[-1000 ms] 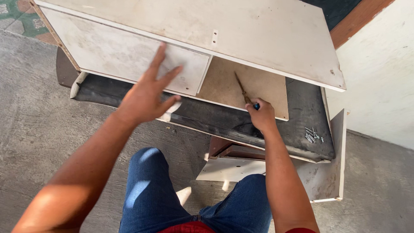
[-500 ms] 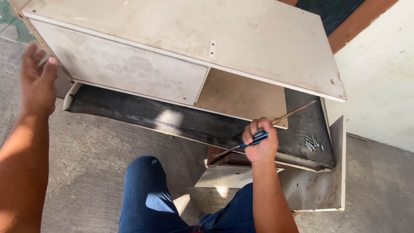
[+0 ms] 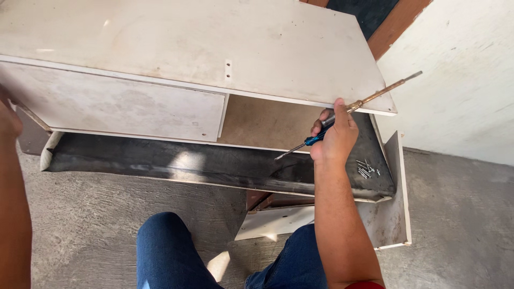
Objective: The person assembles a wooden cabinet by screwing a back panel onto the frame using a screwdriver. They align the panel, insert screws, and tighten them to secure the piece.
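My right hand (image 3: 334, 136) is closed around a screwdriver (image 3: 342, 115) with a blue handle. Its long brass-coloured shaft points up and to the right, past the corner of a white wooden cabinet (image 3: 214, 48) lying on its side. My left hand (image 3: 8, 118) sits at the far left edge of the view, beside the cabinet's left end, mostly cut off. A white door panel (image 3: 118, 104) covers the left part of the cabinet's front, and a brown inner back panel (image 3: 262, 123) shows to its right. Below runs a dark, worn board (image 3: 187, 163).
Several small screws (image 3: 365, 168) lie on the dark board just right of my right hand. A loose white board (image 3: 273, 222) rests on the concrete floor (image 3: 80, 225) under the cabinet. My knees in blue jeans (image 3: 171, 251) are at the bottom. A white wall (image 3: 460, 80) stands at the right.
My left hand has gone from the door panel out to the far left edge. My right hand has lifted the screwdriver and swung its shaft up to the right.
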